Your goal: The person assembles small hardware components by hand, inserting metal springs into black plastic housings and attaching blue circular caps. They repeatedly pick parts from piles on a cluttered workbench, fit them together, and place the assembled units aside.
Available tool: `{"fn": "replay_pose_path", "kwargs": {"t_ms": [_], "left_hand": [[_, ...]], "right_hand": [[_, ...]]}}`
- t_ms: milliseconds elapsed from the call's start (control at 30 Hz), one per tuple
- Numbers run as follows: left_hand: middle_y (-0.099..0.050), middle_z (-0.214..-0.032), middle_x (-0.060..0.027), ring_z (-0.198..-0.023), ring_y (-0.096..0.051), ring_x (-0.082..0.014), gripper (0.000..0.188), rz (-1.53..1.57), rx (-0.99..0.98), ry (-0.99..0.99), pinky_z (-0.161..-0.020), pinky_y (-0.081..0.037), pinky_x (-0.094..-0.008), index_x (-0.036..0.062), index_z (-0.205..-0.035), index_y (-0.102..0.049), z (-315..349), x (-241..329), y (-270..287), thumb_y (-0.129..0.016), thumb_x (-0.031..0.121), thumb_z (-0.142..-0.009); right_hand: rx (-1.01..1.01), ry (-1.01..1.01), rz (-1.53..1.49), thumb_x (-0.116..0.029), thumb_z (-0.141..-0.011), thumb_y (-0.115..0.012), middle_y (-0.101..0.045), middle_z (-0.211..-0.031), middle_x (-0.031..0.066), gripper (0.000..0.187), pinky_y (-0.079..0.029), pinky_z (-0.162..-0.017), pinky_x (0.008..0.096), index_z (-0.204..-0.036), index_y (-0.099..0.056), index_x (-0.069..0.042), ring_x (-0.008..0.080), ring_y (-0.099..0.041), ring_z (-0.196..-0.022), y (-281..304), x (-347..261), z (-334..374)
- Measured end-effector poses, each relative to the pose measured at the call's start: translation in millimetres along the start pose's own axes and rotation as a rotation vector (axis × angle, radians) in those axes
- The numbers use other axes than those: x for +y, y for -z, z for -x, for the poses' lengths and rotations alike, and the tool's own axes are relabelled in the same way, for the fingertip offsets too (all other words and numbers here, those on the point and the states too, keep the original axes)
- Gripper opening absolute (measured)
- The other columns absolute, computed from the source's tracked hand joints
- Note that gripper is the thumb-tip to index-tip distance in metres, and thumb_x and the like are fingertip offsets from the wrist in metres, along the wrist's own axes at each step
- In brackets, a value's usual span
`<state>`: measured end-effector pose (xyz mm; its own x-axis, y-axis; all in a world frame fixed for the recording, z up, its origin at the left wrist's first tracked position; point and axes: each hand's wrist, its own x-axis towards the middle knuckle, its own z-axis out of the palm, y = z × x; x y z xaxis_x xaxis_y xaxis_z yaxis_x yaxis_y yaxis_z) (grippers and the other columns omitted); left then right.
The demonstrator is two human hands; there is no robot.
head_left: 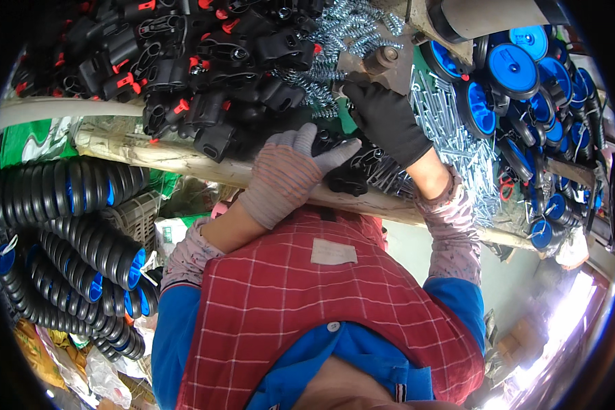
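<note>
My left hand [283, 174], in a grey glove with orange stripes, is closed around a black plastic housing [348, 179] at the near edge of the bench. Its thumb lies along the top of the housing, and the fingers hide part of it. My right hand [387, 124], in a black glove, reaches over the bench with its fingers drawn together beside a round metal post [381, 60]. What its fingertips hold, if anything, is hidden. Loose coil springs [328, 51] lie just left of those fingertips. Long metal pins [451, 123] are heaped to the right of the hand.
Black housings with red levers [198, 68] pile up at the far left. Blue-hubbed black wheels [512, 72] are stacked at the far right. Rows of more wheels [68, 195] stand at the left below the bench. A wooden beam [143, 152] forms the bench's near edge.
</note>
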<state>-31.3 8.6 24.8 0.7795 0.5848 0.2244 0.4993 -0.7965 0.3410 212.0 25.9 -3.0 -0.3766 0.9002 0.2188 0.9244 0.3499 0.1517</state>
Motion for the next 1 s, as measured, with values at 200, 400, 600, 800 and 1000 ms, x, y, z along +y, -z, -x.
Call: {"fn": "replay_pose_path", "kwargs": {"t_ms": [200, 400, 600, 800, 1000], "left_hand": [[-0.062, -0.122, -0.0192, -0.099, -0.066, -0.0333, 0.052, -0.233, -0.035, -0.037, -0.088, -0.052, -0.042, 0.0309, -0.141, -0.056, -5.1, 2.2, -1.0, -0.051, 0.013, -0.092], [-0.067, -0.111, -0.0107, -0.107, -0.063, -0.0266, 0.038, -0.359, 0.113, -0.126, -0.092, -0.051, -0.0369, 0.0091, -0.128, -0.063, -16.0, -36.1, 32.8, -0.059, 0.019, -0.091], [-0.065, -0.111, -0.0063, -0.103, -0.061, -0.0231, 0.03, -0.659, -0.102, -0.034, -0.09, -0.047, -0.0373, 0.0076, -0.118, -0.064, -38.5, -56.1, 20.1, -0.055, 0.018, -0.092], [-0.065, -0.116, -0.0097, -0.106, -0.061, -0.0243, 0.043, -0.551, -0.099, 0.015, -0.089, -0.047, -0.0382, 0.0044, -0.129, -0.057, -44.7, -53.6, 15.0, -0.056, 0.019, -0.088], [-0.064, -0.125, -0.0116, -0.113, -0.06, -0.0261, 0.055, -0.556, -0.001, -0.05, -0.093, -0.047, -0.0395, 0.0049, -0.135, -0.053, -37.5, -63.6, 7.8, -0.063, 0.021, -0.084]], "right_hand": [[-0.027, 0.058, -0.027, -0.015, -0.092, -0.057, -0.069, -0.114, 0.0064, 0.037, -0.056, -0.058, 0.0342, -0.126, -0.065, -0.025, 0.0235, -0.07, -0.072, 0.4, 6.9, 1.9], [-0.083, -0.017, -0.238, -0.017, -0.087, -0.065, -0.067, -0.113, 0.0077, 0.039, -0.057, -0.064, 0.0396, -0.125, -0.066, -0.024, 0.0269, -0.07, -0.08, 8.8, 9.0, -0.1], [-0.043, 0.203, -0.498, -0.026, -0.086, -0.07, -0.064, -0.106, 0.0075, 0.024, -0.056, -0.075, 0.0391, -0.11, -0.075, -0.022, 0.0267, -0.065, -0.099, 36.9, 2.5, -8.5], [-0.079, 0.267, -0.529, -0.022, -0.086, -0.071, -0.063, -0.105, 0.0101, 0.022, -0.055, -0.081, 0.0397, -0.107, -0.075, -0.018, 0.029, -0.064, -0.102, 53.6, -3.0, -0.2], [0.099, -0.271, -0.918, -0.01, -0.088, -0.071, -0.063, -0.105, 0.0138, 0.024, -0.054, -0.069, 0.0363, -0.113, -0.069, -0.008, 0.0273, -0.067, -0.073, 56.8, 32.8, 35.1]]}}
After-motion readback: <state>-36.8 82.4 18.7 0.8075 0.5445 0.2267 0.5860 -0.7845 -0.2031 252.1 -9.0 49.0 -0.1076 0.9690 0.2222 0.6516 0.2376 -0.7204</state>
